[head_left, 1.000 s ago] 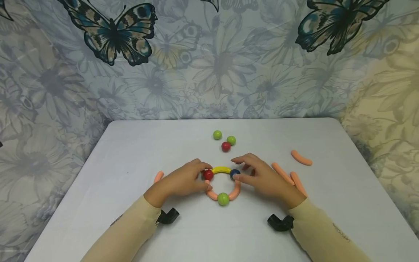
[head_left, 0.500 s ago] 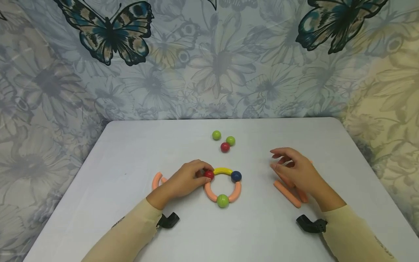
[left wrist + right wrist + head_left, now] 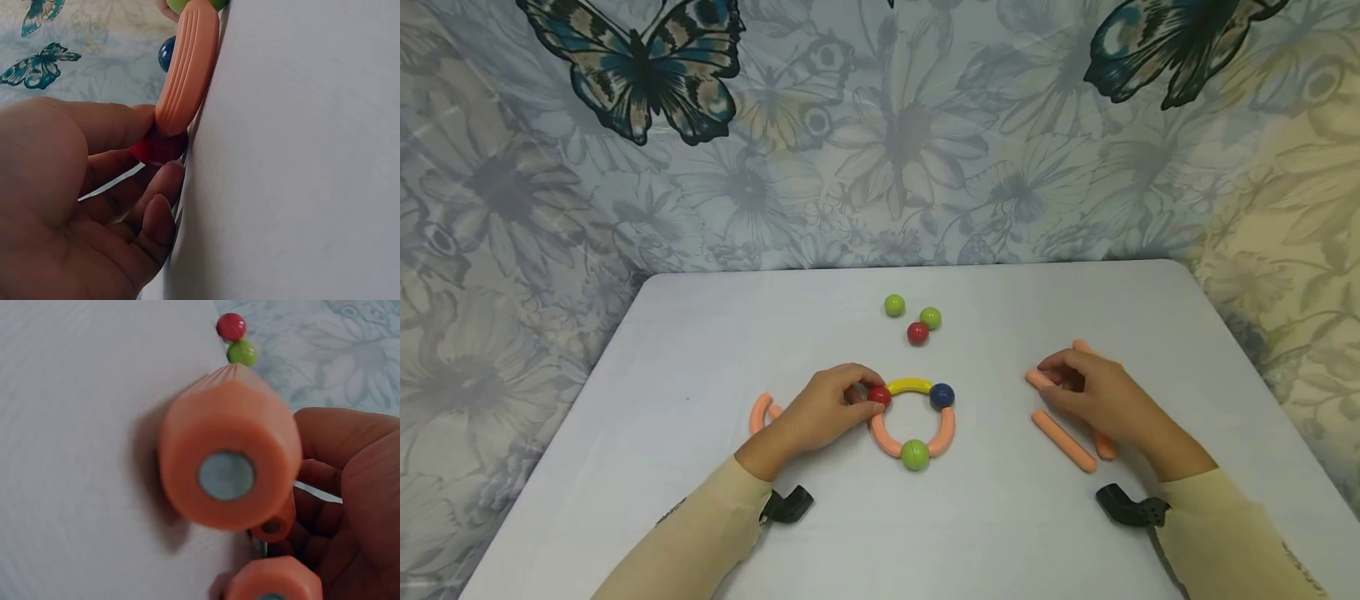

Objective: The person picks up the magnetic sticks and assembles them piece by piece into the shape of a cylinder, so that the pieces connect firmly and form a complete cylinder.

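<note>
My left hand [image 3: 831,408] pinches a red ball [image 3: 879,397] between thumb and fingers. That ball belongs to a ring with a yellow curved stick [image 3: 910,386], a dark blue ball [image 3: 942,396], a green ball [image 3: 915,455] and two orange curved sticks, one of them [image 3: 189,69] large in the left wrist view. My right hand [image 3: 1093,396] holds an orange stick [image 3: 1038,379] by its far end, thumb on the near side; most of it lies hidden under the hand. Just in front lies a straight orange stick [image 3: 1064,442], its round metal end [image 3: 226,475] facing the right wrist camera.
Another orange stick [image 3: 1104,446] lies under the right wrist, and a curved one [image 3: 1082,346] shows behind that hand. Two green balls [image 3: 894,305] and a red ball [image 3: 917,334] sit farther back. Orange curved pieces [image 3: 760,412] lie by the left forearm.
My right hand has left the blue ball, moved right to the orange sticks and taken hold of one. One straight stick now lies nearer the ring. My left hand stays at the red ball.
</note>
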The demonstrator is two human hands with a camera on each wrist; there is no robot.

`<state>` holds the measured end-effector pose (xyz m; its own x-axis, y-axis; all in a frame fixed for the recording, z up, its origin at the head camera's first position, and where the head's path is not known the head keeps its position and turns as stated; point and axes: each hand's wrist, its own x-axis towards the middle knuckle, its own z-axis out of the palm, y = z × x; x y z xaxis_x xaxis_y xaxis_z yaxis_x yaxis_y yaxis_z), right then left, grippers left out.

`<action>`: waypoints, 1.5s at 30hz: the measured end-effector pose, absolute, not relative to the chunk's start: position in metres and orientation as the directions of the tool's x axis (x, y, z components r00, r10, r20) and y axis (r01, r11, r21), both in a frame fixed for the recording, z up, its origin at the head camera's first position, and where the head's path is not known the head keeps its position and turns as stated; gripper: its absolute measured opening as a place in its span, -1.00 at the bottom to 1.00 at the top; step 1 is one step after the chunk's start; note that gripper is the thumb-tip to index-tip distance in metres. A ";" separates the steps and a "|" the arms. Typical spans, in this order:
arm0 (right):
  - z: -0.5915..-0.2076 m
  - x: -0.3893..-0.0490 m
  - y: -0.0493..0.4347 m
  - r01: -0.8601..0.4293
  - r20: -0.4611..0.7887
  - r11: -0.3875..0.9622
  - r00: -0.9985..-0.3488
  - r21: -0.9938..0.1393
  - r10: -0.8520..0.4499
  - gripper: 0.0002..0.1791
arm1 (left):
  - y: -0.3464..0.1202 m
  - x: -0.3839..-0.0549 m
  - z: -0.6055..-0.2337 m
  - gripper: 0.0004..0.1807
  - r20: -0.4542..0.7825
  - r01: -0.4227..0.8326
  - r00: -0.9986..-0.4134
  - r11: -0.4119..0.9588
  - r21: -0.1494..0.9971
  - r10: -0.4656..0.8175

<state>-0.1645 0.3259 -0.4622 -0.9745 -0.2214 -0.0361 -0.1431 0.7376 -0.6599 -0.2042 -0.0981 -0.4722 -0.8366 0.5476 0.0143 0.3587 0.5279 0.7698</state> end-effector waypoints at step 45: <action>-0.441 -0.219 0.169 -0.284 0.204 0.263 -0.934 -0.922 -0.295 -0.75 | -0.100 -0.219 -0.480 -0.59 0.074 0.382 -0.852 0.519 0.765 0.519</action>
